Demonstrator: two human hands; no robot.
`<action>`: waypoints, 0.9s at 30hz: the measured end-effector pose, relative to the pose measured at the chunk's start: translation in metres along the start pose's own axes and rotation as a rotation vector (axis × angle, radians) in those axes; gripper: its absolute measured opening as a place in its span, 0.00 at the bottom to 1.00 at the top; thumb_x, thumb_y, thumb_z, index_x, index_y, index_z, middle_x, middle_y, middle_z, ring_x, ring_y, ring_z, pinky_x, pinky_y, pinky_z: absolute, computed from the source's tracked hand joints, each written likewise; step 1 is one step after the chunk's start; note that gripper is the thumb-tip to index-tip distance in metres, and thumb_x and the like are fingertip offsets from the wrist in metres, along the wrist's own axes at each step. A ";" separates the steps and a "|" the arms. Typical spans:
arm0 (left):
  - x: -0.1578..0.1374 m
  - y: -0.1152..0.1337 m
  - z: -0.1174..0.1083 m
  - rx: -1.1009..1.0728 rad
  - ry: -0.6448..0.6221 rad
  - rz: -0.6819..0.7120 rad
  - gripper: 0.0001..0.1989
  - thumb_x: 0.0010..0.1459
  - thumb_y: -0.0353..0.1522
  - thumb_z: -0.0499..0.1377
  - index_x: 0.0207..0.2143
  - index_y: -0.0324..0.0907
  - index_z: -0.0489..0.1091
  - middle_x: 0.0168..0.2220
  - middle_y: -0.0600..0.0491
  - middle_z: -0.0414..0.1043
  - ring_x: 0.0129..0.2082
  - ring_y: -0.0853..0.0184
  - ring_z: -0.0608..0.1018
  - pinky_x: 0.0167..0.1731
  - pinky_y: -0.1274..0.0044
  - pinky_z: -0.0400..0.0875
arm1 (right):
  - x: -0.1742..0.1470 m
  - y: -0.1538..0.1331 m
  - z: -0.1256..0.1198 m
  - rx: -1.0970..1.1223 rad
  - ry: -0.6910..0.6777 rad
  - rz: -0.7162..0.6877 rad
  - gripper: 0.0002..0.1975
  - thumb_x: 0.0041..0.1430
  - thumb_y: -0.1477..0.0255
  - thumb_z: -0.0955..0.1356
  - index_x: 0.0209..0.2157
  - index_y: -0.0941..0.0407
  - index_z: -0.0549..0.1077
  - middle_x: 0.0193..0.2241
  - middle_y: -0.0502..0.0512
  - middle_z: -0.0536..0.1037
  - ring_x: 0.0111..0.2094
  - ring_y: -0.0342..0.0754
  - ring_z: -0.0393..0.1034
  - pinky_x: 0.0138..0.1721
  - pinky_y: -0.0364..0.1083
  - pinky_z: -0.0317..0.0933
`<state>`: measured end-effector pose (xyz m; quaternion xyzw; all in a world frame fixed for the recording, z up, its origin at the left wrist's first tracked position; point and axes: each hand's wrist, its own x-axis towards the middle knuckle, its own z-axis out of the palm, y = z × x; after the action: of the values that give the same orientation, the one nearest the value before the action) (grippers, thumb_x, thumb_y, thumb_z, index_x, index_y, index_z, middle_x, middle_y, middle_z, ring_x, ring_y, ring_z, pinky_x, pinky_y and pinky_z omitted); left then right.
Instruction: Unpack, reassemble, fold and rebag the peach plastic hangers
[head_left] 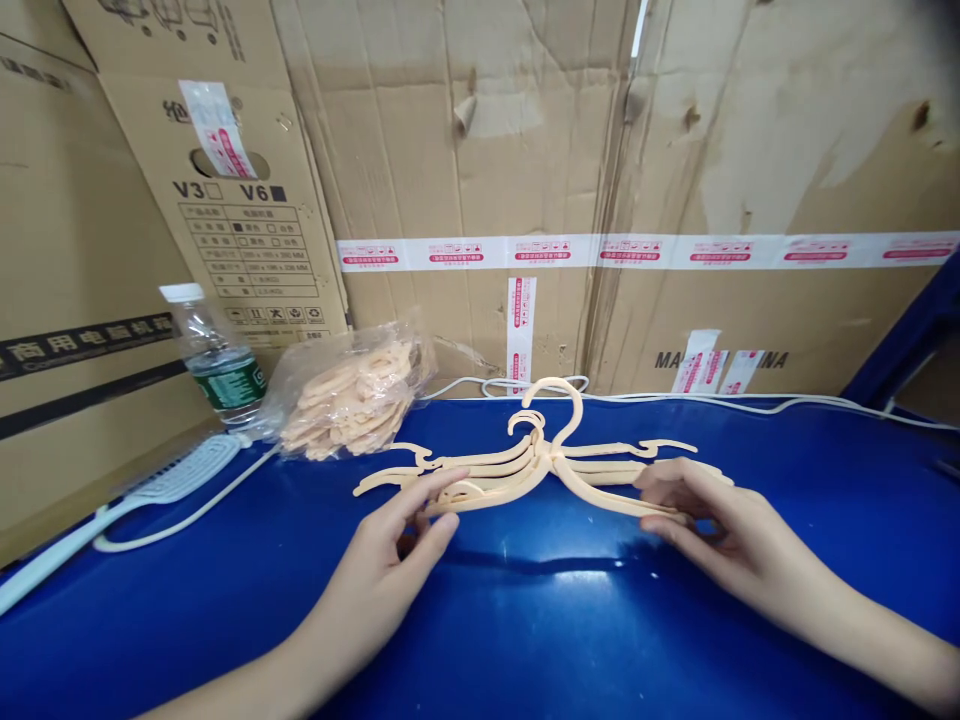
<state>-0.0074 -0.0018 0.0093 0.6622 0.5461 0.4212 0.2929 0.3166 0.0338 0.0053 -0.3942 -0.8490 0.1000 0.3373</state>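
Observation:
A beige plastic clothes hanger [600, 497] is held between both hands, hook upward and arms spread left and right. My left hand [397, 545] pinches the end of its left arm between thumb and fingers. At the opposite end, my right hand [724, 520] grips the right arm in the same way. Just behind it, several more beige hangers [480, 462] lie overlapping on the blue table [540, 650]; the front hanger and my fingers partly hide them. The held hanger's tips are covered by my fingers.
A clear plastic bag [352, 395] of beige hanger parts lies at the back left. Beside it stands a water bottle [217, 360]. A pale blue hairbrush [180, 475] rests at the left, near a white cable [187, 530]. Cardboard boxes [465, 180] wall off the back.

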 end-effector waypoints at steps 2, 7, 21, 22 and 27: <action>0.002 0.001 0.000 -0.065 0.046 -0.031 0.19 0.56 0.44 0.59 0.46 0.45 0.76 0.38 0.51 0.75 0.35 0.64 0.75 0.36 0.78 0.70 | 0.001 -0.002 0.000 -0.012 -0.022 -0.043 0.12 0.65 0.73 0.62 0.50 0.51 0.65 0.34 0.51 0.76 0.30 0.44 0.72 0.29 0.41 0.67; 0.002 0.001 0.000 -0.200 0.083 -0.188 0.22 0.51 0.47 0.63 0.41 0.40 0.77 0.18 0.59 0.68 0.17 0.71 0.69 0.21 0.81 0.66 | 0.003 -0.002 -0.005 -0.261 0.006 -0.225 0.14 0.66 0.77 0.60 0.49 0.51 0.71 0.41 0.56 0.79 0.40 0.49 0.72 0.42 0.48 0.66; -0.003 0.012 0.011 -0.514 0.137 -0.385 0.17 0.42 0.40 0.71 0.34 0.41 0.80 0.30 0.52 0.81 0.29 0.66 0.81 0.32 0.82 0.76 | -0.004 0.005 -0.009 -0.908 0.210 -0.255 0.17 0.62 0.83 0.59 0.43 0.57 0.76 0.49 0.63 0.78 0.32 0.51 0.77 0.23 0.45 0.65; -0.003 0.012 0.010 -0.516 0.134 -0.386 0.18 0.42 0.40 0.71 0.35 0.40 0.80 0.30 0.52 0.81 0.30 0.66 0.81 0.32 0.82 0.76 | -0.004 0.004 -0.009 -0.889 0.214 -0.243 0.18 0.62 0.82 0.58 0.44 0.57 0.76 0.50 0.65 0.76 0.32 0.51 0.77 0.22 0.44 0.65; -0.004 0.012 0.010 -0.546 0.134 -0.383 0.16 0.45 0.40 0.71 0.34 0.40 0.80 0.32 0.51 0.81 0.30 0.66 0.81 0.32 0.81 0.77 | -0.002 -0.002 -0.005 -0.450 0.233 -0.119 0.20 0.65 0.79 0.59 0.55 0.51 0.69 0.56 0.65 0.66 0.40 0.48 0.74 0.35 0.47 0.72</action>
<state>0.0067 -0.0079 0.0137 0.4158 0.5457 0.5319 0.4964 0.3199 0.0304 0.0090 -0.4175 -0.8270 -0.1574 0.3421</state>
